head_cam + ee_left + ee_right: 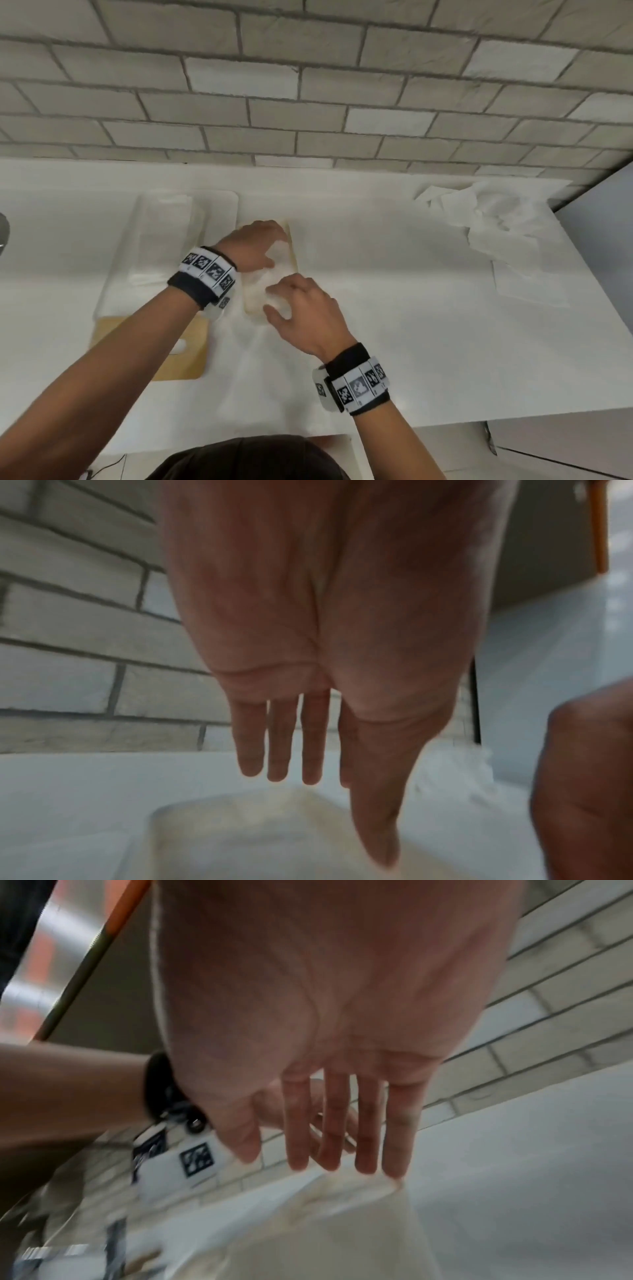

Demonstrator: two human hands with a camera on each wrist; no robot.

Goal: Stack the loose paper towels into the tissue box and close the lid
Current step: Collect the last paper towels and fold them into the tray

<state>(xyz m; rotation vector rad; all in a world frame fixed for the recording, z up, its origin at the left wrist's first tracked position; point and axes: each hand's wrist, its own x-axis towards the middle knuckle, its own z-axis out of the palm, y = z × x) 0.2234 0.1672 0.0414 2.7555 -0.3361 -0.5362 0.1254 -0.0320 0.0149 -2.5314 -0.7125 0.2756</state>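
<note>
Both hands work over the open tissue box (291,250) at mid-worktop (394,342), seemingly to flatten towels in it: left hand (255,245) and right hand (301,305) spread, fingers straight, pressing down. Loose paper towels (496,226) lie well apart, far right near the worktop edge; open worktop lies between.

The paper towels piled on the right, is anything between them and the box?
Nothing visible blocks the way. Bare counter lies between the loose paper towels and the tissue box, where the left hand and right hand are busy.
</note>
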